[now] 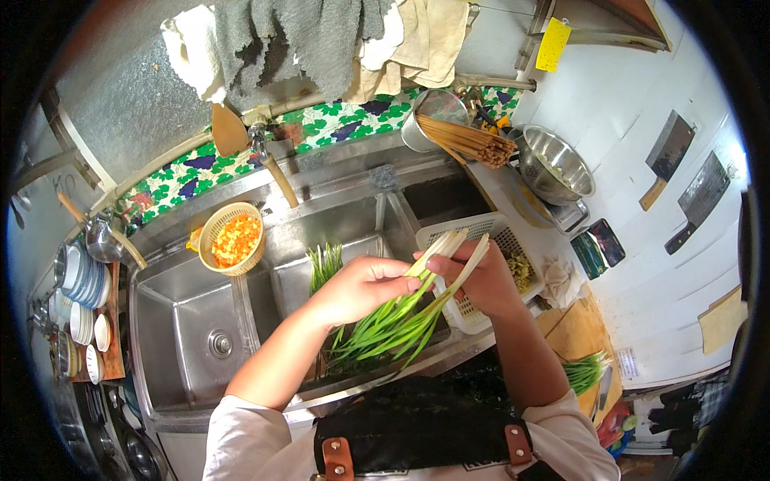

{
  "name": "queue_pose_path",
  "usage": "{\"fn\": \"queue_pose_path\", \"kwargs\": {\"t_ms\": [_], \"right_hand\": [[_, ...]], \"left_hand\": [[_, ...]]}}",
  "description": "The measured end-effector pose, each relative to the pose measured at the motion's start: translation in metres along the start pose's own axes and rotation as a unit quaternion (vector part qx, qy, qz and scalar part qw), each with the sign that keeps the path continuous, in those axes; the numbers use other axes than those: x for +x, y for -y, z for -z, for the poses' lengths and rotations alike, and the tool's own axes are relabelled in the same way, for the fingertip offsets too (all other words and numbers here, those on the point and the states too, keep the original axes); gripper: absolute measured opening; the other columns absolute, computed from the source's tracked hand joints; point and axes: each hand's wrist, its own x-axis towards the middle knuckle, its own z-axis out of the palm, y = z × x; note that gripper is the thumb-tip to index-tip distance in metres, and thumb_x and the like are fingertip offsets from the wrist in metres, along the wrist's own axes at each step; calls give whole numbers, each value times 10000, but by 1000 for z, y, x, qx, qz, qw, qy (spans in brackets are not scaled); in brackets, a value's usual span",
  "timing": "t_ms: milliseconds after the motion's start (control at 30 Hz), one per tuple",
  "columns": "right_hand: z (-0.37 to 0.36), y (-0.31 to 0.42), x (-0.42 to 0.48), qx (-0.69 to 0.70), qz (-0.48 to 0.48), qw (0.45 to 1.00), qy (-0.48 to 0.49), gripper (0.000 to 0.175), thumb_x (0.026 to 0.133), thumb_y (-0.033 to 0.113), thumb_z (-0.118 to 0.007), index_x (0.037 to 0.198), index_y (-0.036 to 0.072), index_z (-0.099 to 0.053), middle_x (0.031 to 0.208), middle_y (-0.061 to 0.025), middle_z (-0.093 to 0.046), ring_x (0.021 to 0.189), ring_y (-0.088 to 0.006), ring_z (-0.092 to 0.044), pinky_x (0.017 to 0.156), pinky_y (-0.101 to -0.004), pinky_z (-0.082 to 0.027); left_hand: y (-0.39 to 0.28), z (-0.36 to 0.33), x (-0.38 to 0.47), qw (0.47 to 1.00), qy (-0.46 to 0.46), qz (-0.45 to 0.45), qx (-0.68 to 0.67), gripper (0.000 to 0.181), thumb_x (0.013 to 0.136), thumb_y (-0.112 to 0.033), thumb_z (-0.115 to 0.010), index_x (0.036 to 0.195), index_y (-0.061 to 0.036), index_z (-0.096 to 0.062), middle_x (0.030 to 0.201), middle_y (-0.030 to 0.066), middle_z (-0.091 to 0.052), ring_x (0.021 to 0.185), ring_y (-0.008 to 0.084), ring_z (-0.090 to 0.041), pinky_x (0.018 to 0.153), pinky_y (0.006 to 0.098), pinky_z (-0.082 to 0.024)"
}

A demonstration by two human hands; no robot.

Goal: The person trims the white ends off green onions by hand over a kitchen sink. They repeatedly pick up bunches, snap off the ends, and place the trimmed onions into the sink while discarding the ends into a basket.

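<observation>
A bunch of allium greens, with white stems and long flat leaves, is held over the sink. My left hand pinches the bunch just below its white part, thumb on top. My right hand grips the white stems from the other side, and one stem stands apart from the rest, beside the thumb. The leaves hang down toward me over the sink's front edge. Behind my left hand more greens lie in the middle basin. Partly behind my right hand is a white plastic basket.
A round basket of diced orange pieces sits on the divider by the left basin. At right are a steel bowl, chopsticks, a phone and a cutting board with greens and a knife.
</observation>
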Motion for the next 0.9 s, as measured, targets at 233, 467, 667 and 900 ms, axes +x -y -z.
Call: {"fn": "queue_pose_path", "kwargs": {"t_ms": [233, 467, 667, 900], "right_hand": [[1, -5, 3, 27, 11, 999, 45, 167, 817, 115, -642, 891, -34, -647, 661, -40, -601, 500, -78, -515, 439, -203, -390], [9, -9, 5, 30, 13, 998, 59, 175, 832, 112, -626, 907, -46, -634, 716, -79, -628, 555, -115, -566, 478, -230, -445], [7, -14, 7, 57, 95, 989, 93, 175, 832, 120, -623, 906, -38, -643, 697, -68, -626, 549, -93, -538, 463, -211, -387], [18, -14, 5, 125, 81, 974, 171, 143, 841, 76, -612, 921, -42, -619, 810, -108, -644, 693, -172, -625, 633, -271, -500]], "left_hand": [[-1, 3, 4, 988, 109, 20, -104, 278, 940, -220, -489, 1035, 9, -615, 970, 20, -632, 904, 73, -541, 843, 239, -418], [6, 11, 5, 968, 127, 65, -208, 312, 941, -211, -483, 1130, 21, -572, 975, 32, -636, 916, 86, -555, 824, 243, -443], [10, 13, 7, 960, 187, -14, -208, 318, 932, -161, -486, 1182, 35, -508, 1024, 77, -610, 984, 142, -558, 879, 280, -437], [13, 12, 20, 951, 242, -37, -188, 343, 882, -96, -555, 1199, 12, -479, 1041, 39, -546, 949, 127, -517, 870, 271, -426]]}}
